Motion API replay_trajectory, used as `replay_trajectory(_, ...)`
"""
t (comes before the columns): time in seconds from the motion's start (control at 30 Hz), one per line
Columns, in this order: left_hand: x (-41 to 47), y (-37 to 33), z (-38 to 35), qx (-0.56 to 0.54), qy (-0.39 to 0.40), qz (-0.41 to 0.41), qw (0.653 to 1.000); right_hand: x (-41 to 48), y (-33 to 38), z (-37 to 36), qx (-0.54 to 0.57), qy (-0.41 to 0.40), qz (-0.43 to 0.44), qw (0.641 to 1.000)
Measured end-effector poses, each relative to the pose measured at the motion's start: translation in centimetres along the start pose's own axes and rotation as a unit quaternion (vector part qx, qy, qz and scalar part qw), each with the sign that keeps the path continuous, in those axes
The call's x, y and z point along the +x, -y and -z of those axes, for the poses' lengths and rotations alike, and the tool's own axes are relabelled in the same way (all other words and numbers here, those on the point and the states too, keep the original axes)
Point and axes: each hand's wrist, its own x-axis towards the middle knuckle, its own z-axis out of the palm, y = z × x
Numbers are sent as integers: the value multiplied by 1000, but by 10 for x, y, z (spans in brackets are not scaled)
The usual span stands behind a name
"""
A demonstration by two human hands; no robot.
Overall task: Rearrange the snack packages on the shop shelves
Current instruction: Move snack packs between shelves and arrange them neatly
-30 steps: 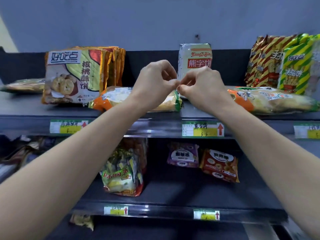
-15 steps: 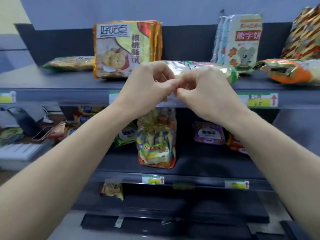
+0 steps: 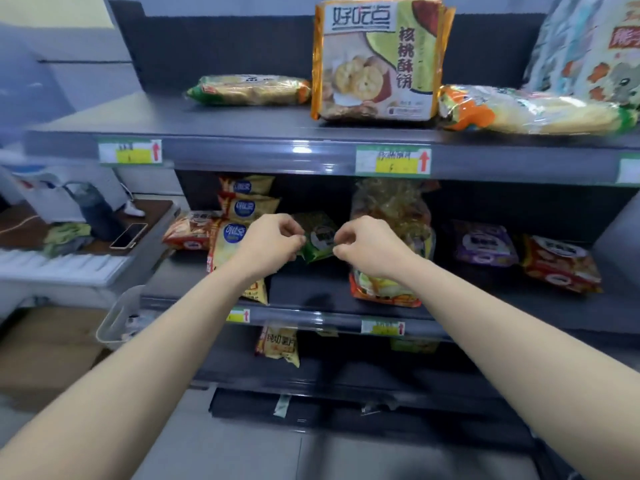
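Note:
A small green snack package (image 3: 318,237) is on the middle shelf (image 3: 304,317). My left hand (image 3: 273,241) pinches its left edge and my right hand (image 3: 367,247) pinches its lower right corner, both with fingers curled shut. Left of it stands a row of yellow chip bags (image 3: 239,233). Just right of it stands a tall clear bag of snacks with an orange bottom (image 3: 391,216). On the top shelf (image 3: 242,147) stands an upright walnut biscuit pack (image 3: 377,60) between two long packs lying flat, one on the left (image 3: 247,90) and one on the right (image 3: 533,110).
A purple pack (image 3: 485,244) and a red pack (image 3: 561,263) lie at the right of the middle shelf. A yellow bag (image 3: 278,344) hangs on the lower shelf. At the left stand a table with a bottle (image 3: 95,209) and a phone (image 3: 129,235), and a white basket (image 3: 119,315).
My view has swung left and down from the top shelf to the middle one. My hands, pinched together before, have lowered, moved apart and now touch the green package.

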Motion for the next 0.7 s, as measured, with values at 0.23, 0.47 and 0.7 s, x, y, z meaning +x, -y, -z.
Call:
replay_trajectory(0.23,23,58,-19,-38,42,104,993,45,-13,-62,2,92,-34,995)
replay_trajectory(0.47,58,87,-38,5,53,121,991,97,-34,-113,30,169,-61,983)
replay_trajectory(0.7,91,109,-61,43,75,135,987,129,-51,-153,79,232,-92,965)
